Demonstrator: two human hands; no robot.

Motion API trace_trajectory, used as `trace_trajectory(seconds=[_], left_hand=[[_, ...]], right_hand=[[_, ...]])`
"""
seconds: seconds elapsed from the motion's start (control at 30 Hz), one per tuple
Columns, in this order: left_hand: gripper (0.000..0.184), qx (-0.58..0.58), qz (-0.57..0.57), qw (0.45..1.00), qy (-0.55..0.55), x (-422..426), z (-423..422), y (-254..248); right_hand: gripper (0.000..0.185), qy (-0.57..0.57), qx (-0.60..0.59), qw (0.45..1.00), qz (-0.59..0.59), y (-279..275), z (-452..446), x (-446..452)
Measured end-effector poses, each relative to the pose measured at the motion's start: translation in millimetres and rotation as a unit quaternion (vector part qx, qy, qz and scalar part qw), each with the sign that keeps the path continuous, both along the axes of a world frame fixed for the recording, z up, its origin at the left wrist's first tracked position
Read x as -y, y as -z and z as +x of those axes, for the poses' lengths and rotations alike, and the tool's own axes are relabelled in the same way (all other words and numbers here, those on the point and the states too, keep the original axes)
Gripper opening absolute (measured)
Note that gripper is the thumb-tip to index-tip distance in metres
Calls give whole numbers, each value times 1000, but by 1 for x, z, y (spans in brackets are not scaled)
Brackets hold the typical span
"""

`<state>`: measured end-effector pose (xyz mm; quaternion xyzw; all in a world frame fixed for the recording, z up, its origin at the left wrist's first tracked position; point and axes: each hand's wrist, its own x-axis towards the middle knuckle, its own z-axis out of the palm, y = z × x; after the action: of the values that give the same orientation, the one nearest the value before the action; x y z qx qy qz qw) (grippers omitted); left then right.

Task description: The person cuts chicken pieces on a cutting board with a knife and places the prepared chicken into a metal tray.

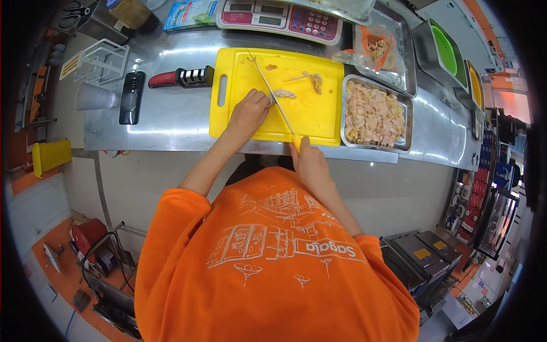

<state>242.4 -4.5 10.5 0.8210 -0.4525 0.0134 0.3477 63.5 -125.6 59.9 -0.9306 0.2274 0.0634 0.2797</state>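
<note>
My right hand (312, 162) is wrapped round the yellow handle of a long thin knife (264, 77). Its blade runs up and left across the yellow cutting board (316, 122). On the blade's left side, my left hand (249, 115) rests on the board with curled fingers, pressed on a pale piece of meat (285, 93). Part of that piece lies right of the blade; the rest is hidden by my fingers. Farther up the board are brownish scraps (315, 82) and a small reddish bit (271, 67). A metal tray (405, 128) of chopped pale meat stands right of the board.
Left of the board lie a red-handled knife sharpener (181, 77), a black rectangular device (132, 98) and a clear plastic cup (95, 97). Behind it stands a scale (279, 20). A plastic bag of pieces (373, 48) lies in another metal tray at the back right.
</note>
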Motion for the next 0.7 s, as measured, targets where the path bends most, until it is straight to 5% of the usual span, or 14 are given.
trace_trajectory(seconds=[0.17, 0.47, 0.53, 0.7], left_hand=[[10, -17, -24, 998, -56, -1, -1, 0], [9, 1, -7, 995, -97, -12, -9, -6], [11, -149, -29, 976, -155, -16, -8, -3], [14, -170, -77, 969, -163, -17, -13, 1]], right_hand=[[33, 26, -106, 994, 18, -20, -67, 1], [35, 23, -23, 999, 28, 3, -28, 7], [36, 26, -20, 999, 33, -3, -48, 11], [34, 45, -30, 998, 40, -9, -55, 11]])
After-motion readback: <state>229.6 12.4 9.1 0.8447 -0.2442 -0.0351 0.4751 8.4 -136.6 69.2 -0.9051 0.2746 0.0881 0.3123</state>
